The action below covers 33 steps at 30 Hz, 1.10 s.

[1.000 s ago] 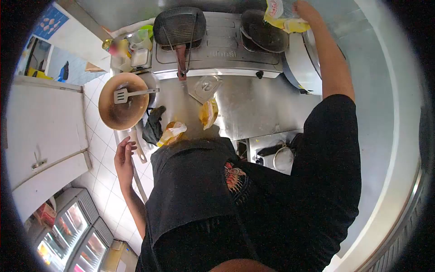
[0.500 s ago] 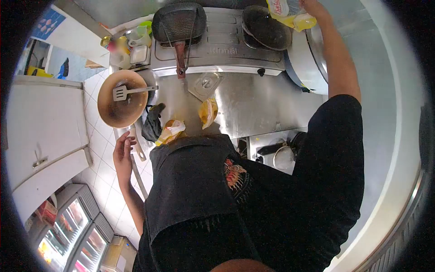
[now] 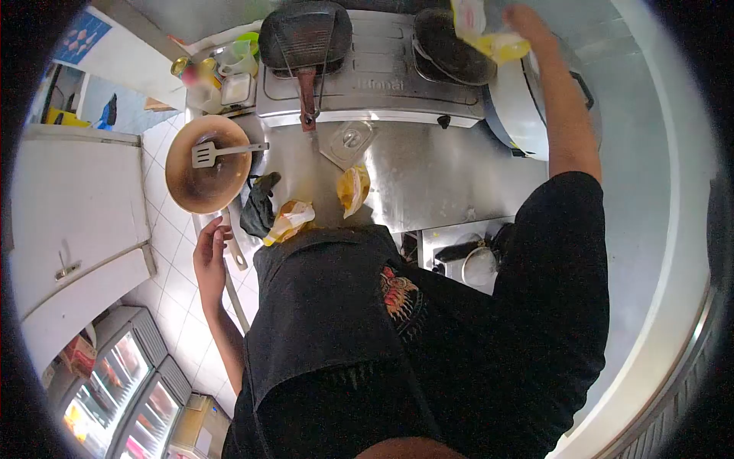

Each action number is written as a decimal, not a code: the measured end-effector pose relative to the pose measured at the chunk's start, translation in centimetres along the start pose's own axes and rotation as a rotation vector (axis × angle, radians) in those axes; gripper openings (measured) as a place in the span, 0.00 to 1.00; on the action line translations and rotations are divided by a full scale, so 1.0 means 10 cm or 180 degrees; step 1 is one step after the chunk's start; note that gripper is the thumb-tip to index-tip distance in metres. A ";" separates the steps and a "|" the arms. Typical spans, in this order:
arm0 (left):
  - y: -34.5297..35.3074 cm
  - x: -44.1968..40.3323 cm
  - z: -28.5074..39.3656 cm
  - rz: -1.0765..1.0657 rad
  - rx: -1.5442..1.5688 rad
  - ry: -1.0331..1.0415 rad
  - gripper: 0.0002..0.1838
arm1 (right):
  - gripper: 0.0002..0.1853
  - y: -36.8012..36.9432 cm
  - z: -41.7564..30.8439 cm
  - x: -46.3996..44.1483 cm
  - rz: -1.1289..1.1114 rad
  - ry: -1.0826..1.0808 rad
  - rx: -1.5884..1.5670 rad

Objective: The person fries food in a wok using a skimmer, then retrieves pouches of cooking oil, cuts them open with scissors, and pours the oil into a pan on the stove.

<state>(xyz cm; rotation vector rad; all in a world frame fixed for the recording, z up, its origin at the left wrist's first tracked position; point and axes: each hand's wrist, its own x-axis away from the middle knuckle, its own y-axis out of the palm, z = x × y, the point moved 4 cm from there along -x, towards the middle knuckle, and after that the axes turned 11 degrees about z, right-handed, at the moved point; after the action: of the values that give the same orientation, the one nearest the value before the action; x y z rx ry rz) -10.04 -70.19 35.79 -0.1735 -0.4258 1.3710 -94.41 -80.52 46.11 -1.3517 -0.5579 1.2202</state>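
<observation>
Yellow packet (image 3: 506, 47) (blurred) in right hand (image 3: 527, 24).

My right hand (image 3: 522, 21) up high, arm stretched forward, fingers blurred. My left hand (image 3: 211, 249) low at left, empty, fingers loosely curled, forearm angled.

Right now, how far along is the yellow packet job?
Two crumpled yellow packets lie on the counter, perhaps done with. The right hand has a raised yellow packet near the dark pan. The left hand is empty. Probably left: finishing that raised packet; its fullness is unclear.
</observation>
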 end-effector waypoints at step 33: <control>0.00 0.08 0.07 -0.0010 0.0140 -0.0069 0.19 | 0.15 0.31 0.03 1.43 0.0374 0.0751 -0.0614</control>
<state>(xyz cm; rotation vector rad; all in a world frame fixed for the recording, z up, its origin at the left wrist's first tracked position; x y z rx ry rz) -10.20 -69.46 36.59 -0.1220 -0.4135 1.3791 -90.78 -68.48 38.60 -1.6861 -0.4416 1.1012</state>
